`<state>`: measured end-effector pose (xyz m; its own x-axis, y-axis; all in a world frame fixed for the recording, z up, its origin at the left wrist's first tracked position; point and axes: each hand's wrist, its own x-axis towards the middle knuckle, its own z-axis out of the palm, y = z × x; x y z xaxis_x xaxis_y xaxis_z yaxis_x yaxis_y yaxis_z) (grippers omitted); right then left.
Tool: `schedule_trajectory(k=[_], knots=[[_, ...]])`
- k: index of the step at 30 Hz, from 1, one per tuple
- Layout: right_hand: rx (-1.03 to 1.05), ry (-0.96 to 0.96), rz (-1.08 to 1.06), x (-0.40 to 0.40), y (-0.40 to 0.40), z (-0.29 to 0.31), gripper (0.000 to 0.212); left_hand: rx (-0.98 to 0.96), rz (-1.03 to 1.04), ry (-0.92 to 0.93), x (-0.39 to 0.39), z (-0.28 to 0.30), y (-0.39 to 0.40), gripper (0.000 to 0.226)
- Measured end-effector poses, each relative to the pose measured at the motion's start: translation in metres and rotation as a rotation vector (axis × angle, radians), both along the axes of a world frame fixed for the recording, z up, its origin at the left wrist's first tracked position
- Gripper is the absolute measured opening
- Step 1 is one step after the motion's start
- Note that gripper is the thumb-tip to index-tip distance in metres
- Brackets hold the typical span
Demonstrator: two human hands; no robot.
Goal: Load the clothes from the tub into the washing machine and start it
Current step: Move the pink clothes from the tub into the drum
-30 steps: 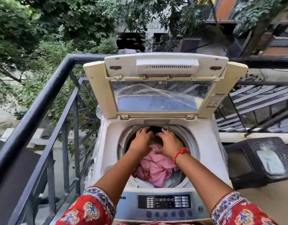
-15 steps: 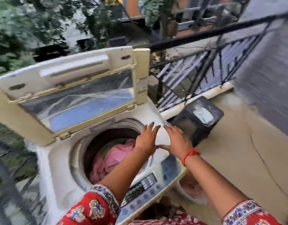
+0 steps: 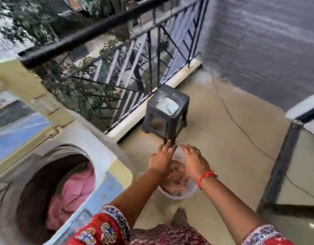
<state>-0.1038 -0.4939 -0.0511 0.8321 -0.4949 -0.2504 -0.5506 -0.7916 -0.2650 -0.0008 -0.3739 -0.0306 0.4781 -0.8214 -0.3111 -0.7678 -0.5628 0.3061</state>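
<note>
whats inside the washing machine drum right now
Pink clothes lie in the washing machine drum. Its rim hides the drum's near side and whatever lies beneath the pink cloth.

The single head-worn view looks steeply down and rightward from close above the washing machine point(image 3: 52, 174), which fills its lower left; the stool point(image 3: 167, 112) stands beyond, further right.
</note>
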Motion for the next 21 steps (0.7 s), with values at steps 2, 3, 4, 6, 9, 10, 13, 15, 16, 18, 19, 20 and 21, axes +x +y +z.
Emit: schedule_trajectory(k=[2,3,4,6,9,10,13,15,16,18,19,20,21], knots=[[0.011,0.027,-0.002,-0.011,-0.022,-0.011,0.073,0.038,0.002,0.016,-0.011,-0.016,-0.021,0.089],[0.018,0.046,-0.003,-0.016,-0.034,-0.017,0.076,0.056,0.001,0.014,-0.016,-0.024,-0.033,0.087],[0.032,0.060,-0.008,-0.020,-0.047,-0.023,0.081,0.073,0.003,0.018,-0.019,-0.032,-0.044,0.087],[0.083,0.088,-0.029,-0.024,-0.069,-0.034,0.092,0.109,0.007,0.033,-0.024,-0.046,-0.062,0.091],[0.148,0.110,-0.051,-0.024,-0.092,-0.053,0.103,0.150,0.026,0.037,-0.024,-0.068,-0.079,0.093],[0.158,0.117,-0.053,-0.022,-0.097,-0.062,0.103,0.166,0.032,0.028,-0.023,-0.079,-0.082,0.090],[0.178,0.149,-0.045,-0.016,-0.107,-0.093,0.102,0.226,0.023,0.052,-0.021,-0.116,-0.087,0.087],[0.209,0.192,-0.047,-0.011,-0.109,-0.122,0.100,0.304,-0.031,0.074,-0.019,-0.147,-0.088,0.093],[0.229,0.214,-0.049,-0.009,-0.108,-0.139,0.100,0.335,-0.049,0.086,-0.018,-0.163,-0.089,0.096],[0.251,0.240,-0.047,-0.004,-0.107,-0.168,0.101,0.348,-0.060,0.095,-0.016,-0.196,-0.092,0.101],[0.265,0.261,-0.047,-0.002,-0.107,-0.183,0.102,0.366,-0.068,0.087,-0.014,-0.214,-0.093,0.100],[0.282,0.279,-0.052,-0.001,-0.105,-0.201,0.102,0.375,-0.055,0.104,-0.014,-0.236,-0.093,0.097],[0.276,0.277,-0.056,-0.001,-0.105,-0.219,0.102,0.372,-0.065,0.104,-0.013,-0.253,-0.094,0.094]])
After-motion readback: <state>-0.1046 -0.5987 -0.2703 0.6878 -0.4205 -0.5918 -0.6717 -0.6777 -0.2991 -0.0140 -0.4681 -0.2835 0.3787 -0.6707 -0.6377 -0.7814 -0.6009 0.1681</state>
